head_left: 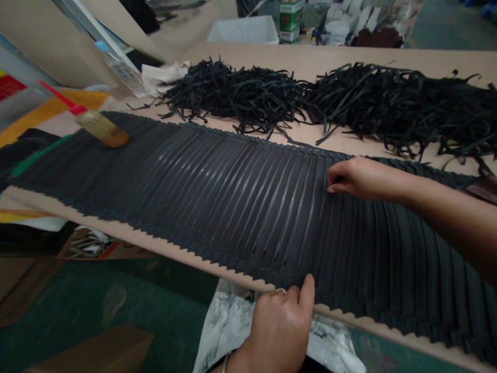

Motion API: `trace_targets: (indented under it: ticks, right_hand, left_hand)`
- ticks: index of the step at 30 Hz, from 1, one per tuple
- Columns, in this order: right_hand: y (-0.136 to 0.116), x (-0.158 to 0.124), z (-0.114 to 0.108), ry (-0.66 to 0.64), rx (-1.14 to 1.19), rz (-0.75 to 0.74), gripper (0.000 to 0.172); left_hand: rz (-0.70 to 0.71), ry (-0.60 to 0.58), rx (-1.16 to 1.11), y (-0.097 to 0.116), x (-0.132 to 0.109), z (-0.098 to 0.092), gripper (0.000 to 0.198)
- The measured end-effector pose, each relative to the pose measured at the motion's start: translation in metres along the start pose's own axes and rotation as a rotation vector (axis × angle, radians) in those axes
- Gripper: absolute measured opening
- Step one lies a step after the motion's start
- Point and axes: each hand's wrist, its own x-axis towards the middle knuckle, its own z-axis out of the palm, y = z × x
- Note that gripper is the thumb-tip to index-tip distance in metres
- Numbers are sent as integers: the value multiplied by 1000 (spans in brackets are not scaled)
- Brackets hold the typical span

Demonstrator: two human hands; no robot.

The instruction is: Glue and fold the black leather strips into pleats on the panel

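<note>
Many thin black strips [361,248] lie side by side in an overlapping row across the table, with glossy wet-looking lines on the middle ones [240,191]. My right hand [355,177] is closed in a pinch over the strips towards their far ends, apparently on one strip; its fingertips are partly hidden. At the near edge, my left hand [281,324] has its index finger pressed on a strip end, the other fingers curled and the thumb hidden. A brush with a red nozzle-like tip [99,124] rests on the left part of the row.
Two heaps of loose black strips [240,90] [404,103] lie along the back of the table. Behind are a white bin [244,30] and a green can [290,20]. A plastic bottle [122,70] stands at back left. An open box [87,243] sits below the table.
</note>
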Motion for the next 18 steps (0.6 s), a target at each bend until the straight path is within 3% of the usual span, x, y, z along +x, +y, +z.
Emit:
trace_targets:
  ticks: [18]
  right_hand:
    - [2, 8, 15, -7, 29, 24, 13]
  left_hand:
    - [47, 79, -31, -4, 6, -1, 62]
